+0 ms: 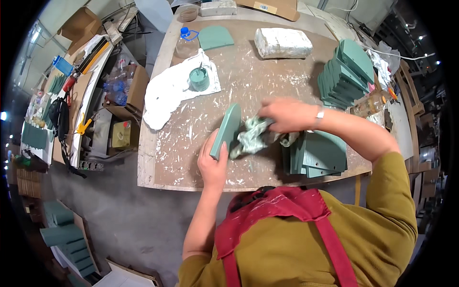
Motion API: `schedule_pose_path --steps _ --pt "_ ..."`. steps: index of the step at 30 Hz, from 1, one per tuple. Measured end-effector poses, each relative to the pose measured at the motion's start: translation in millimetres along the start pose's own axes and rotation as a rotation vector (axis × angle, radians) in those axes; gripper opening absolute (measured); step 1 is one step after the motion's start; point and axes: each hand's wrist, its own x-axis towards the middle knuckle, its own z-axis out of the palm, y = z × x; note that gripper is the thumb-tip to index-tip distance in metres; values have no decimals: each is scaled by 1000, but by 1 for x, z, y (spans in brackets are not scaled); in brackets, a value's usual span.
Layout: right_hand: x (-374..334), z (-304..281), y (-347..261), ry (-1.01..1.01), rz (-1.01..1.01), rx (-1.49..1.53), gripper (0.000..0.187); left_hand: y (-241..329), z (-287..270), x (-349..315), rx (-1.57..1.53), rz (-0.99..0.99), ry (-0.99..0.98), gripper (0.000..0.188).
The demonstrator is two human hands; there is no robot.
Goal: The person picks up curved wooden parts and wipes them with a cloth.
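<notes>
My left hand (211, 162) grips a green panel with a rounded end (227, 128), held on edge and tilted above the worktable (191, 165). To the right of the panel, my right hand (288, 115) is closed on a crumpled rag (253, 135) with pale green stains. The rag hangs close beside the panel's face; whether they touch I cannot tell. Motion blurs the fingers of that hand slightly. Below my right forearm a stack of green panels (318, 155) stands at the table's near edge, some with small holes.
A second stack of green panels (346, 71) rises at the right. Farther back lie a white wrapped block (283, 43) and a flat green panel (215, 37). A jar of green paint (199, 79) sits on a white cloth (165, 98), near a blue-capped plastic bottle (186, 45).
</notes>
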Motion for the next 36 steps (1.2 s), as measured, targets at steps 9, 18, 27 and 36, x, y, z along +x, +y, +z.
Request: schedule_pose_path --steps 9,18,27,36 --pt "23 2 -78 405 -142 79 32 -9 23 15 113 76 -186 31" --pt "75 19 -51 380 91 200 23 16 14 25 -6 3 -77 42" --pt "82 46 39 243 361 375 25 18 19 0 2 143 -199 45" --pt "33 -20 -2 319 342 265 28 13 8 -4 -24 50 -277 46"
